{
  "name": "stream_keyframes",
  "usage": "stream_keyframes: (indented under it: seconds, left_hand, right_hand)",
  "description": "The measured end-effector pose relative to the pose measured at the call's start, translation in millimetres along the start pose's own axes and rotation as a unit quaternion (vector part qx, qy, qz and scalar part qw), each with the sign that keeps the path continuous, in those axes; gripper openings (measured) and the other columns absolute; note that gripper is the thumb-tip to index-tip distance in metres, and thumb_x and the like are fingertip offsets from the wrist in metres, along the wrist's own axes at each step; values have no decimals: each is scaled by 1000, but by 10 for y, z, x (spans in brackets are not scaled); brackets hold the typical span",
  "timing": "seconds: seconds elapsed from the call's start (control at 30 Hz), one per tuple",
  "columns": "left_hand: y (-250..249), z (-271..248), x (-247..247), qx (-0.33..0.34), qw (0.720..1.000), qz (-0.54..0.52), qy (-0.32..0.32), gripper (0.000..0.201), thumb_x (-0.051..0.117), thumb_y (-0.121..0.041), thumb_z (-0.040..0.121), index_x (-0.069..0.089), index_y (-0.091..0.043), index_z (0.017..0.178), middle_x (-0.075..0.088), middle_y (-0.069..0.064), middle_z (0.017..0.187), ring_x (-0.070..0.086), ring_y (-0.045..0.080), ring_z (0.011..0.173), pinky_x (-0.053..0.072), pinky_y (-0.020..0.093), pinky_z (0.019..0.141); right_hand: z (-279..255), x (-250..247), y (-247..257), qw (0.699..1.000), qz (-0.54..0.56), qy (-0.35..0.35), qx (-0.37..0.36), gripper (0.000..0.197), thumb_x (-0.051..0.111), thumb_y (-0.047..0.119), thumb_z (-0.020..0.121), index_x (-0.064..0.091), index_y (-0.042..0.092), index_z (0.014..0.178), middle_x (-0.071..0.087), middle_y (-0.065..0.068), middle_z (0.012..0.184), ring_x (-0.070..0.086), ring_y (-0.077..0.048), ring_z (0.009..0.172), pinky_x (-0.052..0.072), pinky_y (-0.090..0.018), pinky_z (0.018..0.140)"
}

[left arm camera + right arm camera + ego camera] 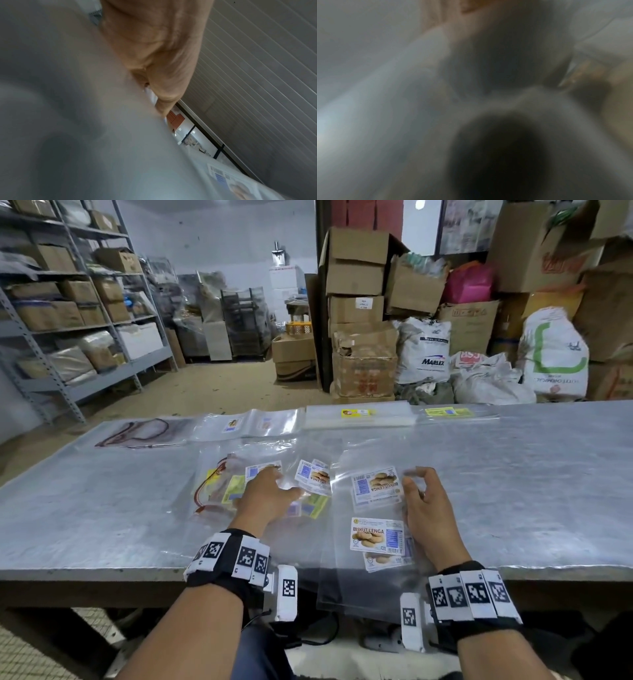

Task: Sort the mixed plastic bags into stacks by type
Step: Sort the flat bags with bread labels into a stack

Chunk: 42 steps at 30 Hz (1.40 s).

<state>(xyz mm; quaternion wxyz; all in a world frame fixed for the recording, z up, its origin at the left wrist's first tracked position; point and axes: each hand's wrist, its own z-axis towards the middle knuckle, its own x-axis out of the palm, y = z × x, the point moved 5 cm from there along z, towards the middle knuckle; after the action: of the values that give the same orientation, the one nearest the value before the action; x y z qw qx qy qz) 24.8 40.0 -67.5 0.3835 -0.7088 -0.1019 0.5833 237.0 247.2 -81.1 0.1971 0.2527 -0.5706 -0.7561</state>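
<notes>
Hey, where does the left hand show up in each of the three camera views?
Head: left hand left of centre, resting on the mixed bags.
Left wrist: fills top centre, fingers reaching away.
Right wrist: too blurred to tell.
Shared landmark: the Biskut Lenga label, blurred at lower right in the left wrist view.

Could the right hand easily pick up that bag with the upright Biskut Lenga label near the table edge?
Probably yes. The right hand hovers just beside the Biskut Lenga bag, which lies on top at the table edge with nothing covering it. The left hand is busy on the mixed pile.
</notes>
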Motion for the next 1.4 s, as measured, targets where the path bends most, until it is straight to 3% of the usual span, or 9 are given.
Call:
stream_keyframes:
  seconds: [0.1, 0.2, 0.43, 0.63, 0.83, 1.0, 1.1, 1.3, 1.4]
  left_hand:
    - [-12, -6, -10, 14, 1000, -14, -14, 49, 72, -45, 88, 57, -22, 129, 64, -5, 125, 60, 25, 114, 45, 47, 103]
    - [-21, -41, -77, 37, 998, -34, -47, 23, 68, -31, 89, 51, -16, 93, 52, -4, 83, 52, 21, 78, 44, 33, 71]
    - [-90, -132, -387, 91, 983, -76, -141, 23, 68, -26, 96, 60, -10, 111, 64, 2, 102, 60, 24, 92, 44, 33, 71]
    - [-32, -144, -539, 103, 968, -161, -162, 10, 62, -20, 95, 56, -12, 94, 66, 8, 91, 64, 30, 85, 45, 34, 65]
    - [89, -173, -558, 80, 964, -206, -150, 12, 62, -20, 100, 53, -22, 107, 70, 0, 104, 72, 17, 85, 44, 27, 57]
    - [187, -198, -716, 68, 928, -327, -165, 27, 65, -17, 99, 59, -33, 121, 76, -4, 104, 76, 14, 73, 57, 40, 75]
    - [91, -226, -855, 68, 904, -390, -160, 41, 64, -13, 99, 55, -20, 138, 74, -1, 113, 74, 14, 69, 50, 28, 60]
    - [-407, -447, -838, 110, 882, -450, -85, 39, 70, -5, 94, 60, -23, 127, 76, 1, 109, 69, 16, 61, 44, 23, 50]
    - [-608, -572, -724, 106, 884, -455, -23, 37, 69, -2, 93, 60, -26, 120, 77, 4, 106, 68, 16, 58, 43, 27, 55]
  right_hand:
    - [26, -5, -45, 1000, -9, -3, 2, 8, 48, 31, 107, 54, 33, 113, 67, 3, 80, 61, -5, 59, 45, -16, 49]
    - [50, -3, -93, 1000, -10, -4, 15, 9, 48, 33, 107, 54, 37, 113, 70, -1, 85, 62, -6, 60, 47, -21, 52]
    - [30, -5, -83, 1000, -3, -7, 25, 9, 47, 34, 107, 52, 36, 114, 72, -3, 88, 66, -6, 61, 49, -21, 52]
    - [-4, -3, -31, 999, 16, -13, 36, 11, 46, 32, 108, 52, 30, 117, 72, -6, 92, 67, -4, 58, 48, -17, 48]
    - [-11, 14, 8, 999, 9, -16, 28, 10, 46, 30, 108, 52, 25, 115, 71, -3, 94, 61, 4, 51, 45, -14, 46]
    - [20, 94, 26, 999, 29, -10, 20, 7, 48, 28, 108, 54, 30, 106, 72, -5, 92, 61, 2, 53, 45, -17, 47]
    - [74, 148, 38, 999, 35, -7, 28, 8, 48, 27, 107, 55, 29, 109, 74, -7, 93, 63, -7, 56, 46, -24, 49]
    - [109, 166, 89, 1000, 20, -1, 24, 16, 51, 31, 107, 65, 22, 109, 77, -5, 98, 76, -25, 85, 61, -50, 80]
    - [86, 125, 150, 999, 38, -2, 23, 13, 51, 25, 107, 62, 20, 104, 76, -8, 92, 71, -20, 65, 56, -36, 56]
